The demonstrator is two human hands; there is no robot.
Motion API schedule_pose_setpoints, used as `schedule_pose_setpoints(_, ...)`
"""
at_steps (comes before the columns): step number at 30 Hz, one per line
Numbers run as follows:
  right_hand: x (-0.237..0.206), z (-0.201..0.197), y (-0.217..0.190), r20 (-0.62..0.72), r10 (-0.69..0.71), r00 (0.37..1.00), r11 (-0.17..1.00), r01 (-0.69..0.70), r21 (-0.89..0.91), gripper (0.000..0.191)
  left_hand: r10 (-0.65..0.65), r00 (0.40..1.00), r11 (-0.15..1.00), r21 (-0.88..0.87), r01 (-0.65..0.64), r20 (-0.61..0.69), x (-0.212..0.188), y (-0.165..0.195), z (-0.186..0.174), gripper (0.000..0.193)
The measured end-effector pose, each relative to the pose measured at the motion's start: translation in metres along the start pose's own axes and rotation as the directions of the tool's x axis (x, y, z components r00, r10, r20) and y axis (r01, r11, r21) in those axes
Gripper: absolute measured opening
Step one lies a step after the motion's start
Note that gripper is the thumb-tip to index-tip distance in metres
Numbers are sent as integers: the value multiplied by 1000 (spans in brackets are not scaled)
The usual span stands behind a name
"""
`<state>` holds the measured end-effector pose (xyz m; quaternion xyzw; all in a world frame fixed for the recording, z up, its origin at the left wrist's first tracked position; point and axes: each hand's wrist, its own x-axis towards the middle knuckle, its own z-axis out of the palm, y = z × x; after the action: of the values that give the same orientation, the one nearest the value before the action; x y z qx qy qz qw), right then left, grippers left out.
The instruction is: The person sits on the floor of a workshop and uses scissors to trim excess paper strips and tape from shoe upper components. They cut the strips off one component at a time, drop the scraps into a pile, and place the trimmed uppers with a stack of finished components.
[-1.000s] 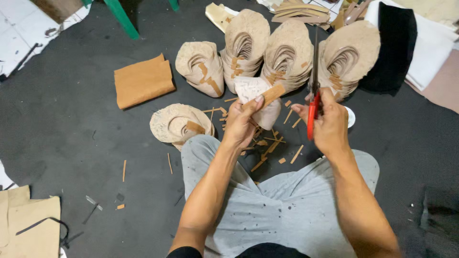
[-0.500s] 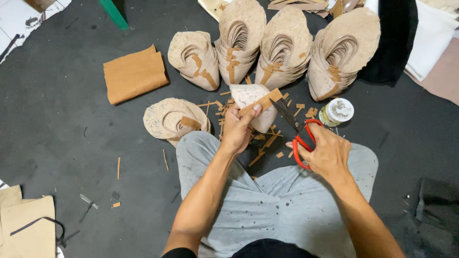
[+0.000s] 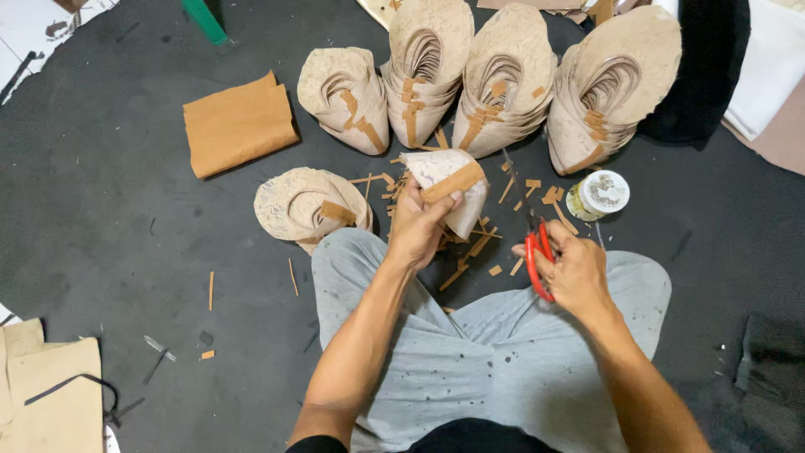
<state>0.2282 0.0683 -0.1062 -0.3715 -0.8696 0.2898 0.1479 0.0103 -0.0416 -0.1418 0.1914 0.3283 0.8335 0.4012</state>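
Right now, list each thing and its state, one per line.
Left hand: gripping the folded shoe upper, lifted.
Right hand: holding the red-handled scissors, blades shut.
Small jar: lid on, upright.
Stacks of uppers: standing nested.
Tan leather sheet: folded, flat.

Left hand (image 3: 417,225) raised, fingers curled tight; right hand (image 3: 574,270) lower, fingers clenched.
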Motion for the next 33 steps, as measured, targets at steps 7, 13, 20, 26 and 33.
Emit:
schedule_pose_setpoints(7, -14, -10, 25, 162, 22, 986, 966, -63, 250, 34, -113, 993, 991, -64, 116, 45, 2, 8, -15, 40)
schedule_pose_setpoints(13, -15, -37, 26, 97, -91, 991, 994, 96, -46, 43, -127, 986, 990, 81, 118, 113, 0, 5, -18, 29)
schedule_pose_setpoints(20, -8, -76, 3, 28, -358, 933, 842, 335, -423, 68, -114, 967, 983, 168, 76, 228, -4, 7, -16, 30)
schedule_pose_setpoints(26, 9, -92, -7, 106, -472, 875, 707, 447, -548, 68, -190, 939, 959, 259, 115, 286, -8, 10, -14, 38)
schedule_pose_setpoints(33, 13, -84, -12, 161, -520, 839, 671, 518, -531, 66, -204, 918, 952, 287, 106, 340, -8, 5, -15, 39)
